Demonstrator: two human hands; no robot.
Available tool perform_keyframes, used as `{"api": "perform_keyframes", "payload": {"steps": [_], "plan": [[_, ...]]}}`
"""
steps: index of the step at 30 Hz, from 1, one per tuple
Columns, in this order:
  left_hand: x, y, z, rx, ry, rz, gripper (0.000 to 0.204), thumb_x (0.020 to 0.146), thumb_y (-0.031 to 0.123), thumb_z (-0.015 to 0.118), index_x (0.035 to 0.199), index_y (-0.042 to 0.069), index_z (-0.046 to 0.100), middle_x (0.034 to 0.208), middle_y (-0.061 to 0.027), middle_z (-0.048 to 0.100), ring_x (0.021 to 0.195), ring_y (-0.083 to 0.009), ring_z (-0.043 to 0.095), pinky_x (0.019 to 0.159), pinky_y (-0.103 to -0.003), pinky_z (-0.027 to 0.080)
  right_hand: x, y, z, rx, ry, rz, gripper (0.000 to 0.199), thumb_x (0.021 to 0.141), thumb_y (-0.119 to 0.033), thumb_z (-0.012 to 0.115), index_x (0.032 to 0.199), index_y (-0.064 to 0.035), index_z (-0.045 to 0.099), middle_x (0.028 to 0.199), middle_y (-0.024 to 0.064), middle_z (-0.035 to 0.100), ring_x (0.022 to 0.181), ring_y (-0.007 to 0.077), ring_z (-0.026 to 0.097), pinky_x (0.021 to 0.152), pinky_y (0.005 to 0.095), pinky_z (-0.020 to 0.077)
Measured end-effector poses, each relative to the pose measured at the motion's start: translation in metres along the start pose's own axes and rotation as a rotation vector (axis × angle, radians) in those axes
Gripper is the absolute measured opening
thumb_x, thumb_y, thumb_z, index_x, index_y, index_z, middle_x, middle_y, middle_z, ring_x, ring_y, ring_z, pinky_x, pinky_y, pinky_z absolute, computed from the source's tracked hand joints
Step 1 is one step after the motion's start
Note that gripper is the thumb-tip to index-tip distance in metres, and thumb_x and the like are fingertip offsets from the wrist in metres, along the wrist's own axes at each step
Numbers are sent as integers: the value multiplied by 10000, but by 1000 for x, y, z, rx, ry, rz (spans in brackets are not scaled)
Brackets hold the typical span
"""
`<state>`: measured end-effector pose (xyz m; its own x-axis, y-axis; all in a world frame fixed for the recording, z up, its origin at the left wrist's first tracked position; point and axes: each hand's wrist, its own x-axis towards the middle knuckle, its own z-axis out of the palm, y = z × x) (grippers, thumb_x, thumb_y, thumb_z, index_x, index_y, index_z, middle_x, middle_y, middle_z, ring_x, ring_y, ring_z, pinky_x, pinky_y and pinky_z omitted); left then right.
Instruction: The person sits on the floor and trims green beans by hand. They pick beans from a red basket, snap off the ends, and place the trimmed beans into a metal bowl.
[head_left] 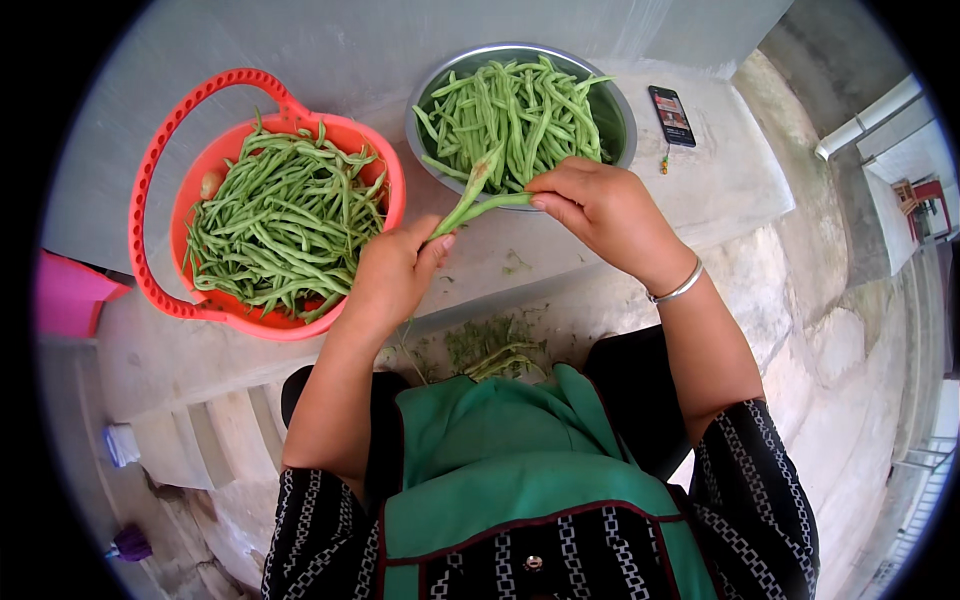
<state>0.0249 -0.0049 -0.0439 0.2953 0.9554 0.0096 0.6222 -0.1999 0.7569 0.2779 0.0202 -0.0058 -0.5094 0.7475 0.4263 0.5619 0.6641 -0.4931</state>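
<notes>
My left hand is closed round the lower ends of a few green beans, one of them wide with a brownish patch. Between thumb and fingers, my right hand pinches the far end of a slimmer bean that stretches across from the left hand. Both hands are just in front of a steel bowl heaped with green beans, the right one at its near rim. To the left stands a red plastic basket with a raised handle, full of thinner-looking green beans; a small round brownish thing lies at its left side.
A phone with a lit screen and a small charm lies on the concrete ledge, right of the bowl. Bean scraps lie on the ground below the ledge, before my green apron. A pink container stands at the far left.
</notes>
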Motion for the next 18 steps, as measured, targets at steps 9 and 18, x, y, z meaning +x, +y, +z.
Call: {"api": "perform_keyframes", "payload": {"steps": [9,18], "plan": [[-5,-1,0,-62,-96,-7,184,923,124,577,1025,-25,607,802,-50,636,753,-104,606,709,-268,489,3,1,1,-91,152,-40,105,809,-138,662,868,-51,658,794,104,635,696,274,613,618,354,496],[-6,8,50,-821,-265,-26,186,931,139,575,1044,3,632,969,-62,675,903,-131,629,816,-298,499,3,-30,23,1023,94,328,102,889,-83,624,939,2,650,786,14,641,710,75,595,636,216,502]]}}
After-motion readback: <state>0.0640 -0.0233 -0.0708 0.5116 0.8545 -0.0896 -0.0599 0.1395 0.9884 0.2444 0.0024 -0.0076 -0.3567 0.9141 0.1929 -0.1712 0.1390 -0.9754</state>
